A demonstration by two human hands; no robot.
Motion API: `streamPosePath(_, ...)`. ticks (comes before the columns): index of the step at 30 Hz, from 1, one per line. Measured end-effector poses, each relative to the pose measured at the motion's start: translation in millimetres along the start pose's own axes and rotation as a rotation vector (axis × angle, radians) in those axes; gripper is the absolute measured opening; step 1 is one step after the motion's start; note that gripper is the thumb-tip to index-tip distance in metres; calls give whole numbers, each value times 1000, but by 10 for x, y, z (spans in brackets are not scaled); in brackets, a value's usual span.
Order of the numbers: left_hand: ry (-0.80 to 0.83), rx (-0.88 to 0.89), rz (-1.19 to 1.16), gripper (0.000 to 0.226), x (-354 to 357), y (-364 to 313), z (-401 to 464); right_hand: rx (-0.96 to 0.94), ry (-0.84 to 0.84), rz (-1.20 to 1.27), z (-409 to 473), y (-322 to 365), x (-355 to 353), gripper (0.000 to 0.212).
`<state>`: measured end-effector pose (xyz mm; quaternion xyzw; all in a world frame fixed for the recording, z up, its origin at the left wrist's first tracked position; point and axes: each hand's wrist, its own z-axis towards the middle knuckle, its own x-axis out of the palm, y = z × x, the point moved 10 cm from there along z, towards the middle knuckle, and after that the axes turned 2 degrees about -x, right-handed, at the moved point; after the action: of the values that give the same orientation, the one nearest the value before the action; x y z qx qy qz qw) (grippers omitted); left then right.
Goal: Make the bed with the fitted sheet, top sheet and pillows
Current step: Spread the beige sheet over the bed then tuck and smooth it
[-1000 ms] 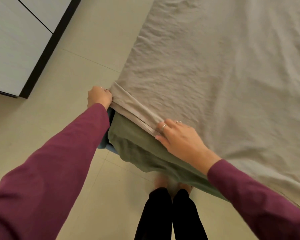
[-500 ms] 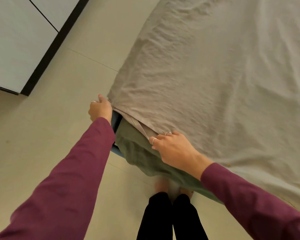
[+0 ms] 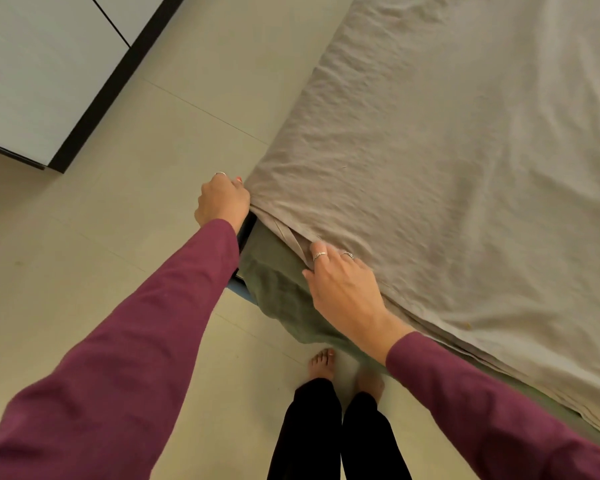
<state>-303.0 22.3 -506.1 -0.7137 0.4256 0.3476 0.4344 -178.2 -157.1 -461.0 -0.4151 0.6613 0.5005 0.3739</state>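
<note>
Folded hem now nearly gone under the beige sheet (image 3: pixel 447 168) at the corner. Left hand (image 3: pixel 222 200) grips its edge; right hand (image 3: pixel 343 289) pinches the fold. Pull taut, tuck over the green sheet (image 3: pixel 278 285).

A pale tiled floor (image 3: pixel 160 140) filled the left and lower part of the head view, crossed by thin grout lines running diagonally. At the upper left stood a light grey cabinet (image 3: pixel 32 74) with a dark, almost black edge along its side and base, and a thin dark seam divided its front into 2 panels. Its lower corner sat well apart from the bed. Near the bottom centre, 2 bare feet (image 3: pixel 323 367) rested side by side on the tiles, toes pointed toward the bed, below the cuffs of black trousers (image 3: pixel 336 434). Maroon sleeves (image 3: pixel 136 341) reached in from both lower corners.
</note>
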Motion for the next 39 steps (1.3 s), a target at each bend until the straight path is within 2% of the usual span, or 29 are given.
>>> streamPosePath(2,-28,-2,-57,35,-89,62,-86,54,-69,43,63,37,-4,30)
streamPosePath(4,9,7,-133,38,-87,130,-197,77,-70,119,171,112,50,46)
streamPosePath(6,174,-6,-197,49,49,165,-355,108,-49,241,287,189,93,61)
streamPosePath(8,385,-50,-200,52,259,171,-558,103,-9,335,373,214,145,61)
streamPosePath(12,463,-74,-257,37,391,163,-649,-143,145,226,361,317,277,47)
streamPosePath(15,488,-98,-316,32,417,205,-689,-270,269,47,248,432,385,54)
streamPosePath(17,457,-42,-279,31,411,143,-713,-262,296,26,223,416,390,46)
streamPosePath(19,364,46,-204,27,333,111,-729,-210,330,151,218,369,386,38)
streamPosePath(22,189,97,-149,22,208,108,-759,-157,368,350,220,330,365,46)
streamPosePath(26,-40,145,-4,27,77,-3,-717,-163,371,355,199,334,370,39)
streamPosePath(29,-96,202,167,24,24,-159,-570,-156,376,381,198,326,382,46)
streamPosePath(33,-127,370,418,25,-13,-355,-452,-172,364,378,196,329,382,46)
streamPosePath(35,-119,315,422,28,-56,-242,-353,-174,369,386,192,322,388,45)
streamPosePath(39,-17,-21,262,28,-137,298,-122,-181,391,401,186,304,393,42)
